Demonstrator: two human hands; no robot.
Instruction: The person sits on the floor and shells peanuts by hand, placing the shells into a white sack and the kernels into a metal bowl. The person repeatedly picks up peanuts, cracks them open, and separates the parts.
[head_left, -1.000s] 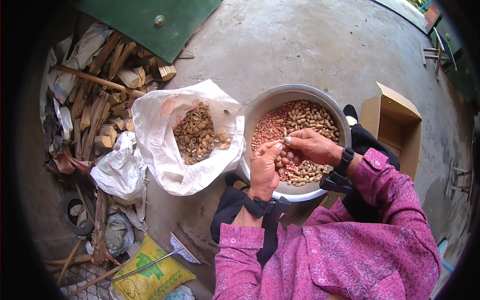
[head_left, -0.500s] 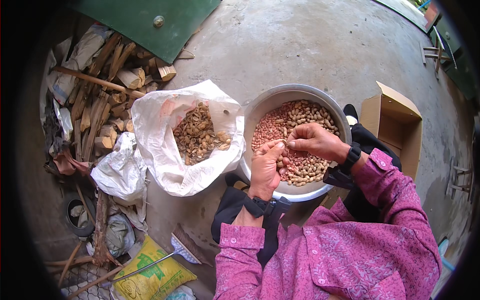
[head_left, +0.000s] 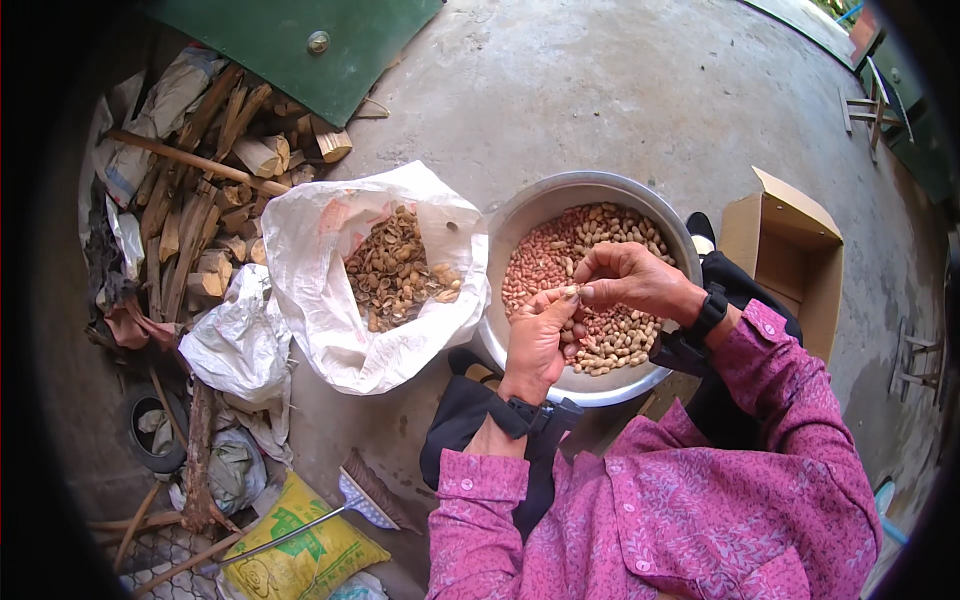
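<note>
1. At the far left of the concrete floor (head_left: pixel 600 90) lies a heap of firewood (head_left: pixel 205 190), split sticks piled beside crumpled bags.
2. Below the wood, near the lower left edge, I see a crumpled white plastic bag (head_left: pixel 235 340), and further down a yellow sack (head_left: pixel 300 555) with a small broom (head_left: pixel 350 500) lying across it.
3. Next comes the open white sack (head_left: pixel 340 330), its mouth rolled wide; a mound of empty peanut shells (head_left: pixel 395 270) sits inside it. Its right edge touches the rim of the metal bowl (head_left: pixel 530 205).
4. The bowl stands on the floor just in front of my knees. Pink shelled kernels (head_left: pixel 540 265) fill its left part, and pale unshelled peanuts (head_left: pixel 620 340) fill the right and near part.
5. My left hand (head_left: pixel 535 340) rises over the near edge of the bowl, fingers curled and thumb pressed in, pinching a single peanut (head_left: pixel 570 292) at its tip.
6. My right hand (head_left: pixel 630 280) comes in from the right over the middle of the bowl, fingers closed together, and its fingertips meet the same peanut, so both hands are clamped on it above the bowl.
7. At the far right, beyond my right sleeve, an open cardboard box (head_left: pixel 785 250) stands on the floor.
</note>
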